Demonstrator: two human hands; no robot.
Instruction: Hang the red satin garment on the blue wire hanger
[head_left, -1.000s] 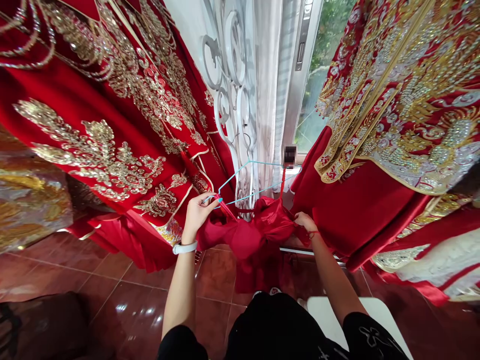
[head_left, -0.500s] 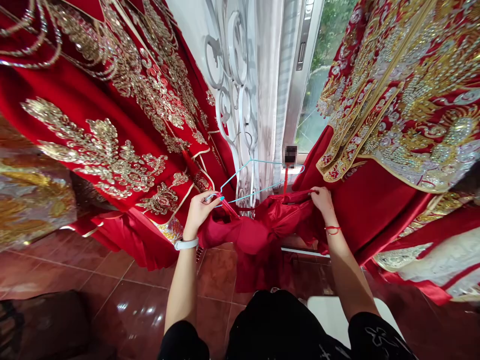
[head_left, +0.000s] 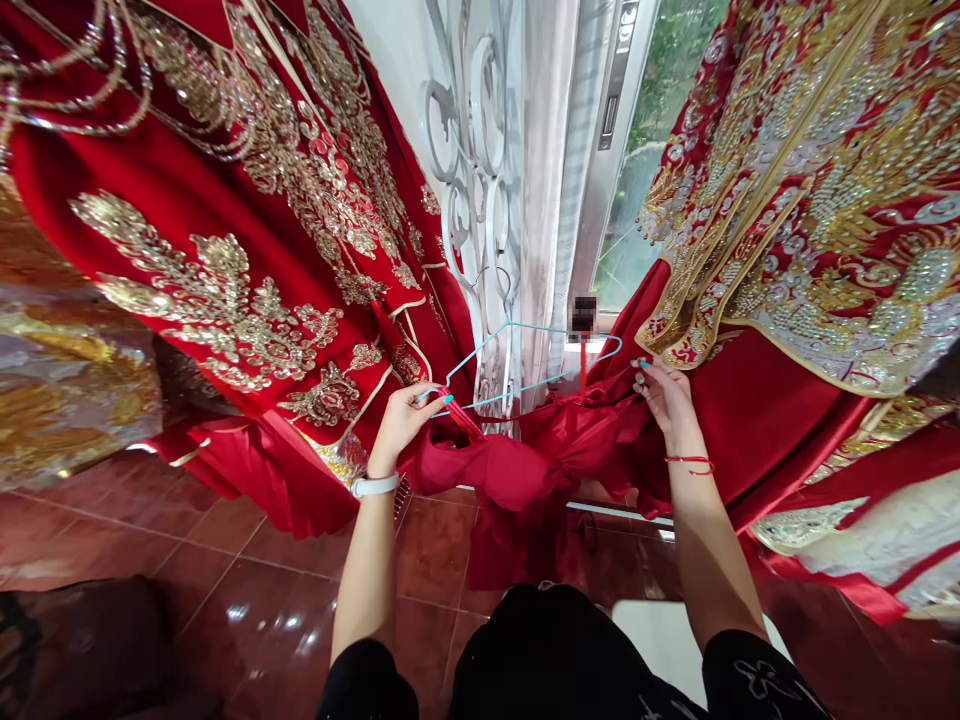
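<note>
A dark red satin dress hangs below a thin light-blue wire hanger at the centre. My left hand pinches the hanger's left end together with a red strap of the dress looped over it. At the dress's right side, my right hand is raised with thumb and fingertips together at the fabric's upper edge. The hanger's right end, with a red cord near it, lies apart from my right fingers. The hanger's hook rests against white scrolled metalwork.
Red gowns with gold beading hang close on the left, and a densely beaded red jacket hangs on the right. A window stands behind. Below are a reddish tiled floor, a white stool-like surface and a dark cushion-like object.
My right hand has moved slightly right and up, turning so its fingertips show. The dress's right side looks more gathered. My left hand keeps its hold on the hanger end.
</note>
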